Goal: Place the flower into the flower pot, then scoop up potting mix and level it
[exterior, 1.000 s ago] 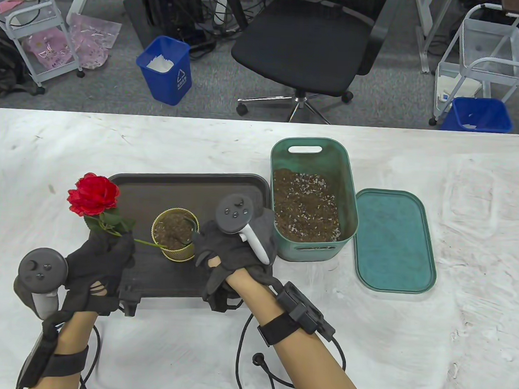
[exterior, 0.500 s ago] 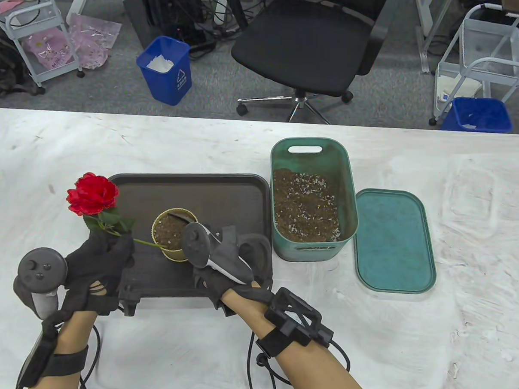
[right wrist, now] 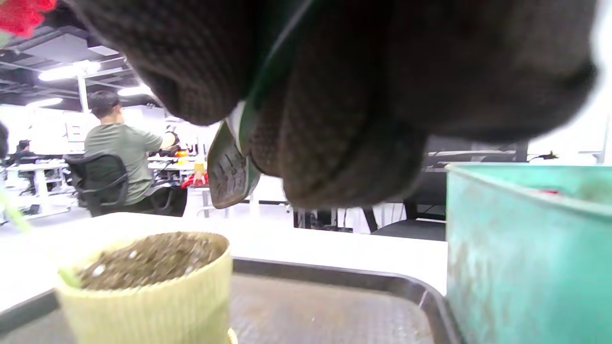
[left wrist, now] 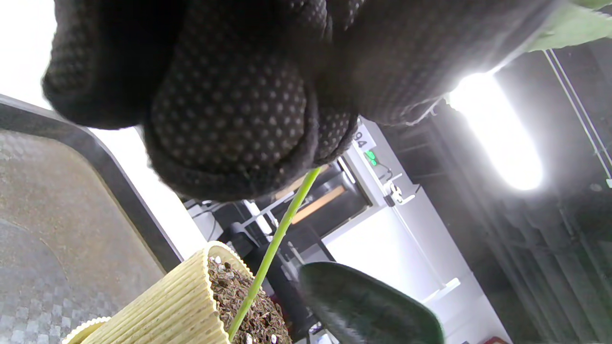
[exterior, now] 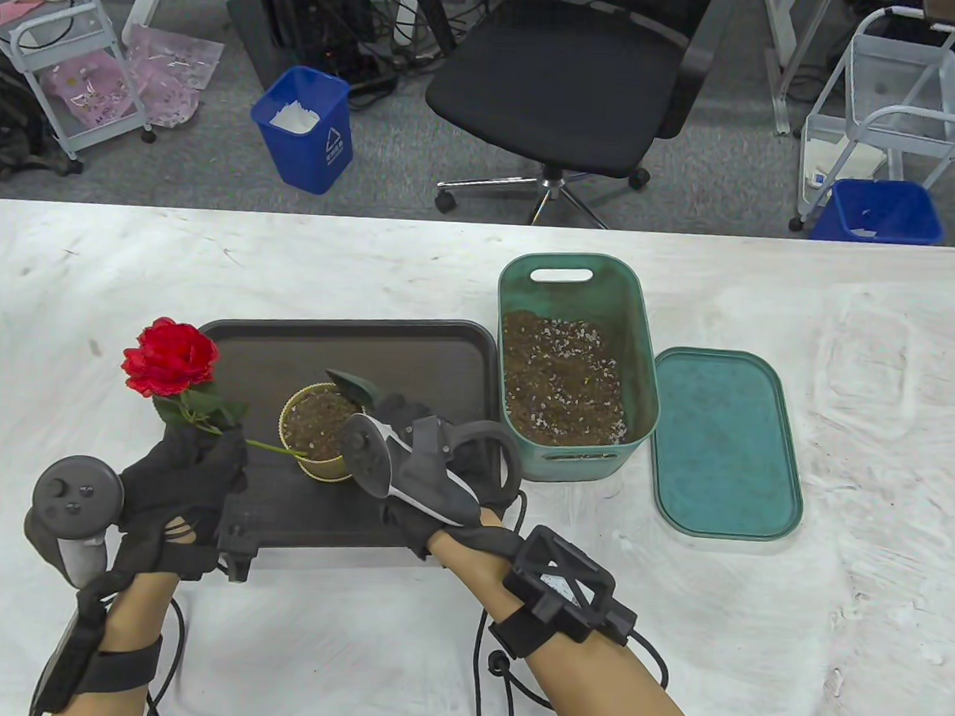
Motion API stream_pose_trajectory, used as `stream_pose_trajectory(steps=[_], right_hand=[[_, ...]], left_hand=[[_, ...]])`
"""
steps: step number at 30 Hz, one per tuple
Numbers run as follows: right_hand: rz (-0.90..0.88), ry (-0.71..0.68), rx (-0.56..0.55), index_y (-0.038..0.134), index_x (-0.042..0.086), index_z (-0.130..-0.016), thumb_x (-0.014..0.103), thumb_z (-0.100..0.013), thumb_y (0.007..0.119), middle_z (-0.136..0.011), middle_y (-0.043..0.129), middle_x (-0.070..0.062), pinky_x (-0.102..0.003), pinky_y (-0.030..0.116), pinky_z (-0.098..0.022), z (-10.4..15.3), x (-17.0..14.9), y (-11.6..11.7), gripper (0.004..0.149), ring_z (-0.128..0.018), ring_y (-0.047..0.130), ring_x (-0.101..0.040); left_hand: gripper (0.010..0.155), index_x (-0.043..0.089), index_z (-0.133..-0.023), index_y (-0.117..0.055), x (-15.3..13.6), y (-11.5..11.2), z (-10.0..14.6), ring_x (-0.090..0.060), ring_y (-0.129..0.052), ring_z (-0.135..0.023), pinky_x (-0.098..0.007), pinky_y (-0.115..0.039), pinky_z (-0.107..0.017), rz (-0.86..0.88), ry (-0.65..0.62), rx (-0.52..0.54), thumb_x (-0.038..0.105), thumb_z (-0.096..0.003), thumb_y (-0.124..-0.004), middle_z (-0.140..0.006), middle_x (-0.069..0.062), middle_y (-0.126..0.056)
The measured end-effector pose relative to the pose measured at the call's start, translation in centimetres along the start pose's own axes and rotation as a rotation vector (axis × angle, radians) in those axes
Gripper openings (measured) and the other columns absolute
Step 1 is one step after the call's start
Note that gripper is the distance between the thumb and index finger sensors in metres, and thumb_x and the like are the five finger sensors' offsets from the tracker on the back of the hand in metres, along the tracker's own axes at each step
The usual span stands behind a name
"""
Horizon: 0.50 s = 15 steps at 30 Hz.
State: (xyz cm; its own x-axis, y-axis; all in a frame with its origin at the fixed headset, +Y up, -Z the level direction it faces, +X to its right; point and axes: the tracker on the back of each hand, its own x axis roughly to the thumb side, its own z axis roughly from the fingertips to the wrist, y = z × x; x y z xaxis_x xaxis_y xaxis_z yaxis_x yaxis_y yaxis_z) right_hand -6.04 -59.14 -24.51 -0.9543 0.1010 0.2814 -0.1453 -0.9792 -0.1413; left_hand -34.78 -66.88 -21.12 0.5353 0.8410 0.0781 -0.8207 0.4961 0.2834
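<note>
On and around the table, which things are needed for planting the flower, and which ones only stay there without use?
Needed for the job:
- flower, held by left hand
- flower pot
- scoop, held by right hand
- green bin of potting mix
- tray

Just lying about:
- bin lid
- office chair
- blue waste bins
- white carts

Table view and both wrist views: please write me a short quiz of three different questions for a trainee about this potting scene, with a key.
1. True or false: the flower stands upright in the flower pot without support.
2. The right hand holds the scoop. Where is its blade?
A. deep in the green bin
B. above the far rim of the flower pot
C. flat on the green lid
3. Fill in: the flower pot stands on the dark ____.

Key
1. False: the left hand holds the stem, which leans out over the pot's rim.
2. B
3. tray
</note>
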Motion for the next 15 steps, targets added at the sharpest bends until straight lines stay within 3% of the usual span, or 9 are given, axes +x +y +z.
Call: stream_pose_trajectory(steps=[6,10,13,15], right_hand=[[0.024,0.186,-0.109,0.079,0.008,-0.084,0.033,-0.038,0.085,-0.058,0.101,-0.012,-0.038,0.094,-0.010,-1.0,-5.5,-4.5,0.053,-0.022,0.107,-0.027],[0.020,0.337,-0.135,0.079,0.007,-0.084,0.033,-0.038,0.085,-0.058,0.101,-0.013,-0.038,0.093,-0.010,-1.6,-9.5,-6.0,0.053,-0.021,0.106,-0.027],[0.049,0.467,-0.053,0.080,0.007,-0.084,0.033,-0.038,0.085,-0.058,0.101,-0.013,-0.038,0.093,-0.009,-2.5,-12.9,-6.1,0.053,-0.021,0.106,-0.026],[0.086,0.549,0.060,0.080,0.006,-0.084,0.033,-0.039,0.084,-0.057,0.102,-0.013,-0.037,0.093,-0.008,-3.3,-15.0,-5.2,0.052,-0.020,0.106,-0.026]], left_hand=[[0.045,0.019,-0.076,-0.089,0.0,0.0,0.0,-0.015,-0.113,-0.023,-0.035,-0.097,-0.027,-0.003,-0.001,0.001,0.045,-0.0387,-0.089,-0.058,0.003,-0.104],[0.045,0.019,-0.076,-0.089,0.0,0.0,0.0,-0.015,-0.113,-0.023,-0.035,-0.097,-0.027,-0.003,0.000,0.002,0.045,-0.0386,-0.089,-0.058,0.004,-0.104],[0.045,0.019,-0.076,-0.089,0.0,0.0,0.0,-0.015,-0.113,-0.023,-0.035,-0.097,-0.027,-0.001,0.002,0.003,0.045,-0.0386,-0.089,-0.057,0.004,-0.104],[0.045,0.019,-0.076,-0.089,0.0,0.0,0.0,-0.015,-0.113,-0.023,-0.035,-0.097,-0.027,-0.004,0.001,0.003,0.045,-0.0386,-0.089,-0.058,0.003,-0.104]])
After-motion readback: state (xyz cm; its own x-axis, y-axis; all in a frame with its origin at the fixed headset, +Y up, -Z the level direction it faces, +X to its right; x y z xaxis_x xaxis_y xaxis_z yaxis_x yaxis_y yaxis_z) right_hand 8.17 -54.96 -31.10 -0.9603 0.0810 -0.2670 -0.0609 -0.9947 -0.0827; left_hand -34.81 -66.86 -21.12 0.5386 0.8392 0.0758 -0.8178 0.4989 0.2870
